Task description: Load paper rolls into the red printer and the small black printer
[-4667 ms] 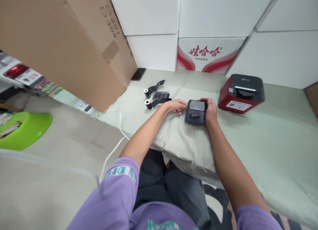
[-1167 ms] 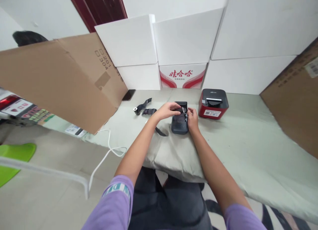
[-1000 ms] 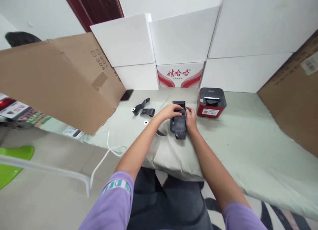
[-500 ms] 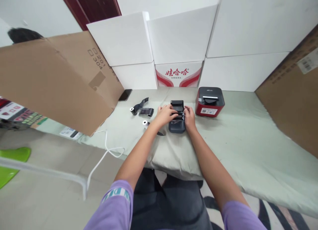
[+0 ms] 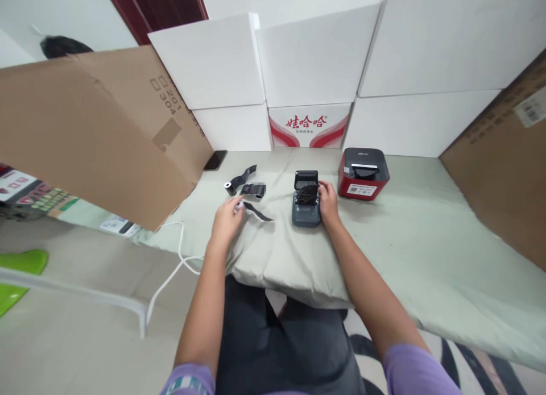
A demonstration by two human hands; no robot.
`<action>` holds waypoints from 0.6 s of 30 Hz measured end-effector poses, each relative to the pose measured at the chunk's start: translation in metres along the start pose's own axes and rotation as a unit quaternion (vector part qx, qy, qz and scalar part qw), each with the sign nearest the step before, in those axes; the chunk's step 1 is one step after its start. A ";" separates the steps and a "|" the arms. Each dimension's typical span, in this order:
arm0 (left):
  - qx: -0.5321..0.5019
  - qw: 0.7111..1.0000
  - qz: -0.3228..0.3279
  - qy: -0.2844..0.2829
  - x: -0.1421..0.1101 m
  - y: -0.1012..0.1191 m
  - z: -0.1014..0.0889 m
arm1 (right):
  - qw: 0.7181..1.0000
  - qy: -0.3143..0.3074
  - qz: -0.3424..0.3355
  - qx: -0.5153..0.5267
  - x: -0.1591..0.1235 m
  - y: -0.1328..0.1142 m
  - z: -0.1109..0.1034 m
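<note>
A small dark portable label printer (image 5: 306, 214) lies on the cloth-covered table with its lid raised, and a black crumpled strip (image 5: 307, 194) sits in its opening. My right hand (image 5: 328, 204) grips the printer's right side, fingers by the hinge. To the left, my left hand (image 5: 227, 220) has its fingers closed on a small white-cored roll (image 5: 240, 205), mostly hidden by them. That roll's loose black tail (image 5: 258, 212) trails right across the cloth. Behind it lie another black roll with a white core (image 5: 230, 187) and a black curled strip (image 5: 252, 190).
A red and black boxy printer (image 5: 362, 174) stands right of my right hand. White boxes (image 5: 313, 65) wall off the back, with cardboard panels (image 5: 115, 128) at left and right. A phone (image 5: 215, 160) lies at back left; a white cable (image 5: 181, 258) hangs off the front edge.
My left hand has left the portable printer and moved left to the near roll. My right hand has stayed at the printer's side. The black strip in the printer's opening is now uncovered.
</note>
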State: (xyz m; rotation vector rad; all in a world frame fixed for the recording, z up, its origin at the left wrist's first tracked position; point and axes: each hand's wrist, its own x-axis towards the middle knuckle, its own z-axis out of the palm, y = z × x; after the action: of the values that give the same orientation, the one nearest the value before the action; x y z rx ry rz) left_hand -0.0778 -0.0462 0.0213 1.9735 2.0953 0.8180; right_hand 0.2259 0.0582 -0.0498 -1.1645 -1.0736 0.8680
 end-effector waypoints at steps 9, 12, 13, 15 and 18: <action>0.071 0.992 -0.047 0.095 0.012 0.018 0.004 | 0.999 -0.036 -0.016 0.022 -0.001 -0.007 0.000; -0.073 0.988 0.032 0.135 0.022 0.061 0.034 | 0.998 -0.054 -0.010 0.043 -0.001 -0.007 -0.002; -0.143 0.982 0.051 0.113 0.028 0.076 0.047 | 0.997 -0.063 -0.016 0.043 -0.001 -0.008 -0.003; -0.288 0.955 0.060 0.046 0.040 0.100 0.073 | 0.995 -0.083 -0.034 0.038 -0.002 -0.009 -0.006; -0.440 0.896 0.026 -0.050 0.054 0.115 0.101 | 0.992 -0.107 -0.054 0.033 -0.002 -0.009 -0.009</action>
State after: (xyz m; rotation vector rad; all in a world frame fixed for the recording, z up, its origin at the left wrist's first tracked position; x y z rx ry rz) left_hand 0.0636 0.0321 0.0052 1.4998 1.2362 1.3280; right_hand 0.2344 0.0518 -0.0420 -0.9637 -1.2604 0.9504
